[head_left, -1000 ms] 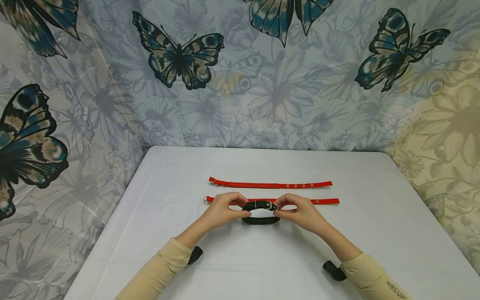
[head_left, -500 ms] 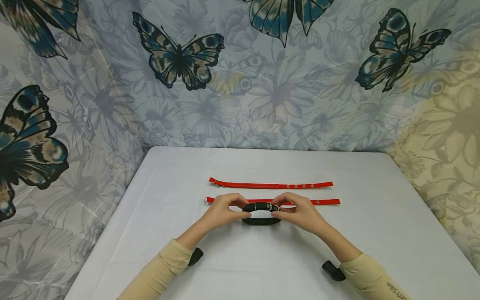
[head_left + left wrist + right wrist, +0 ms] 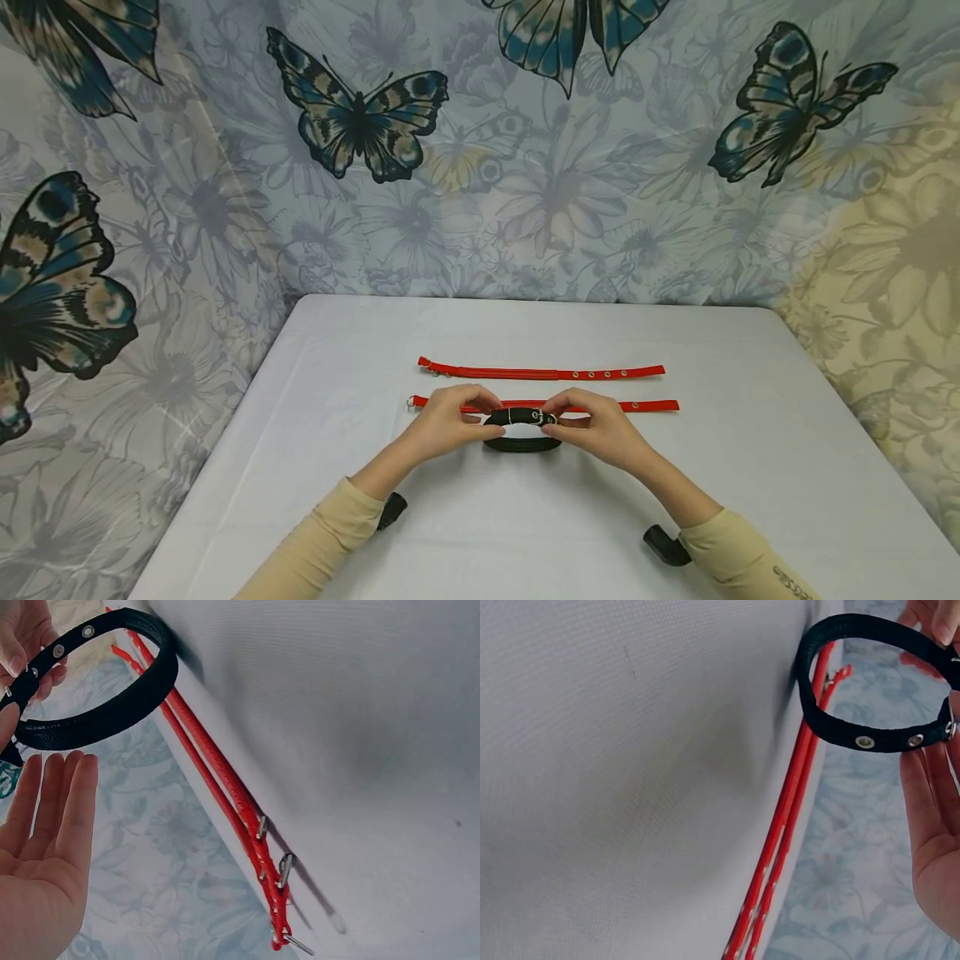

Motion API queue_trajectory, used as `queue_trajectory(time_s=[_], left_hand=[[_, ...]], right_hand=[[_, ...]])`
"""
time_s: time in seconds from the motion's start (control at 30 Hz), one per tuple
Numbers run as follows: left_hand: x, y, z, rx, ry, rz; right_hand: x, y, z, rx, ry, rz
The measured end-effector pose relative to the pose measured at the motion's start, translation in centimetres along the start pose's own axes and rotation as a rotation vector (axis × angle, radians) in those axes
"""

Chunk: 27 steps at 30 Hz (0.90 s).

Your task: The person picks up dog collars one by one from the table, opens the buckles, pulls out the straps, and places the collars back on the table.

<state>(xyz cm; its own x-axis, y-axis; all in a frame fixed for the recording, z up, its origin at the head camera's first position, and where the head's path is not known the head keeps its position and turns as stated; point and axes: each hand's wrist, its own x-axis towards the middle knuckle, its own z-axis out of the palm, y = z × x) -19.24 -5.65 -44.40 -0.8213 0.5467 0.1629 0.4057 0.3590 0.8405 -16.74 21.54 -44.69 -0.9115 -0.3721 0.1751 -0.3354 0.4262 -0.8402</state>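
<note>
A black dog collar [image 3: 522, 446] is fastened into a loop and held up over the middle of the table. Its silver buckle [image 3: 537, 414] lies on the far side of the loop. My left hand [image 3: 448, 425] pinches the collar's left end between thumb and fingers. At the right end, beside the buckle, my right hand [image 3: 600, 427] holds it the same way. Metal eyelets show along the black strap [image 3: 889, 740] in the right wrist view. Behind the hands lies a red collar [image 3: 651, 407], partly hidden by them, and farther back another red collar [image 3: 510, 372].
Both red collars lie stretched out left to right on the white table [image 3: 360, 333], with metal rings [image 3: 286, 866] at their left ends. A black device [image 3: 392, 510] sits at the left wrist and another black device [image 3: 666, 546] at the right. Butterfly-print fabric [image 3: 562, 208] rises behind the table.
My right fingertips have shifted slightly left along the collar toward the buckle. The left hand has stayed almost still, and the red collars have not moved.
</note>
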Motion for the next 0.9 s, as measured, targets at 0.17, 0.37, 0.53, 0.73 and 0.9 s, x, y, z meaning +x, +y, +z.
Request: queue_trajectory(time_s=[0.17,0.37,0.53,0.73,0.9], left_hand=[[0.2,0.3,0.2,0.035,0.012,0.038],[0.4,0.5,0.4,0.055,0.026,0.076],[0.3,0.4,0.4,0.033,0.023,0.084],[0.3,0.5,0.6,-0.022,0.001,0.065],[0.1,0.7,0.7,-0.032,-0.004,0.064]], right_hand=[[-0.1,0.0,-0.1,-0.009,-0.002,-0.015],[-0.2,-0.1,-0.1,-0.013,-0.006,-0.02],[-0.2,-0.4,-0.2,-0.016,-0.01,-0.029],[0.1,-1.0,0.1,-0.024,-0.004,-0.075],[0.2,-2.8,0.5,-0.034,-0.001,-0.153]])
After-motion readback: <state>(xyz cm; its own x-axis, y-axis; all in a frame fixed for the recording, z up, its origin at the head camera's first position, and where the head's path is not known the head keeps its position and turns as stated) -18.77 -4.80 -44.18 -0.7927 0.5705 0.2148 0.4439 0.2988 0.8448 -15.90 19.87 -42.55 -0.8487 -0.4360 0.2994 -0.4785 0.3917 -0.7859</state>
